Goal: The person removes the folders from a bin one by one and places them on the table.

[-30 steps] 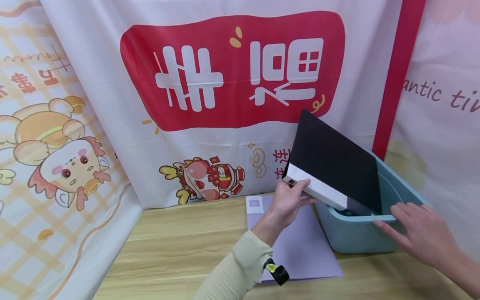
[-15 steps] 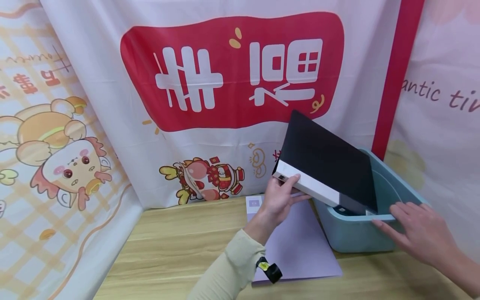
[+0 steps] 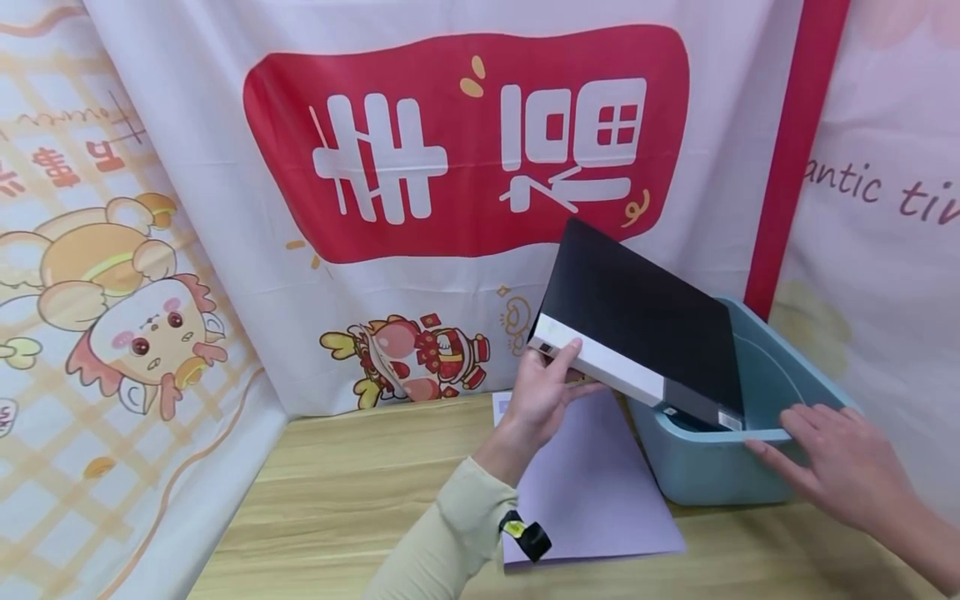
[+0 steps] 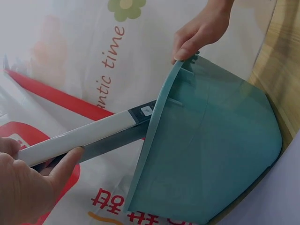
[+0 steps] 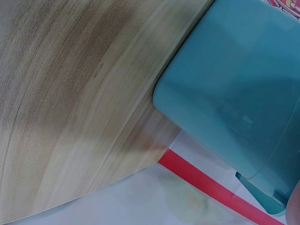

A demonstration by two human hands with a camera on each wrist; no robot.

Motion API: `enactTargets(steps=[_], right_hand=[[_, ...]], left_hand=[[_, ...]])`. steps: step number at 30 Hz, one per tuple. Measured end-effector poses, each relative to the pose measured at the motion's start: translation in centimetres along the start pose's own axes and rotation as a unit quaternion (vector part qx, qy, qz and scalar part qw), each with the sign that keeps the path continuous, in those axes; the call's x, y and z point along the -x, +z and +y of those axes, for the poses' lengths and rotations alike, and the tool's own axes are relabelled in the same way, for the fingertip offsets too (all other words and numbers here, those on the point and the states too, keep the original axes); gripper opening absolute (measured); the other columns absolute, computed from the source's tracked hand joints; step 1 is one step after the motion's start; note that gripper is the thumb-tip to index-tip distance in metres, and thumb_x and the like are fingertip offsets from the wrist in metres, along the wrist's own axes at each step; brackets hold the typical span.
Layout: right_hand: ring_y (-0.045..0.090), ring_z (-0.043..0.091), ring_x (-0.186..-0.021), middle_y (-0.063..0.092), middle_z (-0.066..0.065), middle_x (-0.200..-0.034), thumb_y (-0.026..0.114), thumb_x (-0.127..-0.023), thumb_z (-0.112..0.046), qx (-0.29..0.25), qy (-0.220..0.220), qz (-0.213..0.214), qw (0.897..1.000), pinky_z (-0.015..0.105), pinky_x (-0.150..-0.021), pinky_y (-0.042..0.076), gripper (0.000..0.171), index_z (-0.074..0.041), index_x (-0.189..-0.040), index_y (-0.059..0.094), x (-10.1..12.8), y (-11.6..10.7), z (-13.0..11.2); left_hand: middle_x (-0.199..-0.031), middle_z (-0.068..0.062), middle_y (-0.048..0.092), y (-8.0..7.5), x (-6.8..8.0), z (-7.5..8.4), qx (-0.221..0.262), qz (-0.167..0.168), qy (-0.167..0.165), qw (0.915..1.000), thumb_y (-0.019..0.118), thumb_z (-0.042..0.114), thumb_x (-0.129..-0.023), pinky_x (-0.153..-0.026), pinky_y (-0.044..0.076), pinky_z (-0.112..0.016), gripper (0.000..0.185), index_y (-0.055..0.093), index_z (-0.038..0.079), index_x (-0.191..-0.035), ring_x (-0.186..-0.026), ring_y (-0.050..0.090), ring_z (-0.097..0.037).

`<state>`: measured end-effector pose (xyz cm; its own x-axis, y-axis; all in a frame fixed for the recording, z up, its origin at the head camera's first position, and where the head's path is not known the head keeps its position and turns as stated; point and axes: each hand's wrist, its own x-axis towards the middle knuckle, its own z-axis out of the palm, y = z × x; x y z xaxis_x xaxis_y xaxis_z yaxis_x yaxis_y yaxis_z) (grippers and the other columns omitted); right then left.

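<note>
My left hand (image 3: 536, 400) pinches a black binder (image 3: 645, 321) by its white spine, thumb on the upper side. The binder slants down to the right, its lower end inside a blue-green plastic bin (image 3: 723, 475). Over the bin's near right rim curl the fingers of my right hand (image 3: 847, 462). From the left wrist view, the binder's white spine (image 4: 84, 136) runs from the left hand (image 4: 28, 187) to the bin's rim, and the right hand (image 4: 204, 35) holds that rim. Only the bin's outer wall (image 5: 220, 84) and a sliver of hand show in the right wrist view.
A light purple folder (image 3: 600, 500) lies flat on the wooden table (image 3: 337, 500), left of the bin and partly under the left arm. Printed cloth (image 3: 420, 333) hangs behind the table and along both sides.
The left hand and the binder have moved left, drawing the binder a little further out of the bin. The right hand and bin have stayed in place.
</note>
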<state>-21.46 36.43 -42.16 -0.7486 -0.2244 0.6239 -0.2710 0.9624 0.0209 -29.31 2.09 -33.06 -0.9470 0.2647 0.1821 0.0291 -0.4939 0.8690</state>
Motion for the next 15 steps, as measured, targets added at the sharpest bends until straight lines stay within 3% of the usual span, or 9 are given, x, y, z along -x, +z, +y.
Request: enactTargets(steps=[15], right_hand=[[0.039, 0.013, -0.062, 0.041, -0.007, -0.067, 0.078, -0.082, -0.053, 0.002, -0.002, 0.006, 1.0, 0.034, -0.057, 0.033, 0.045, -0.02, -0.074, 0.048, 0.0, -0.1, -0.2]], left_hand=[[-0.137, -0.02, 0.061, -1.5, 0.1, 1.7, 0.0, -0.034, 0.024, 0.9991, 0.055, 0.012, -0.106, -0.089, 0.056, -0.06, 0.038, 0.05, 0.012, -0.144, -0.124, 0.061, -0.041]])
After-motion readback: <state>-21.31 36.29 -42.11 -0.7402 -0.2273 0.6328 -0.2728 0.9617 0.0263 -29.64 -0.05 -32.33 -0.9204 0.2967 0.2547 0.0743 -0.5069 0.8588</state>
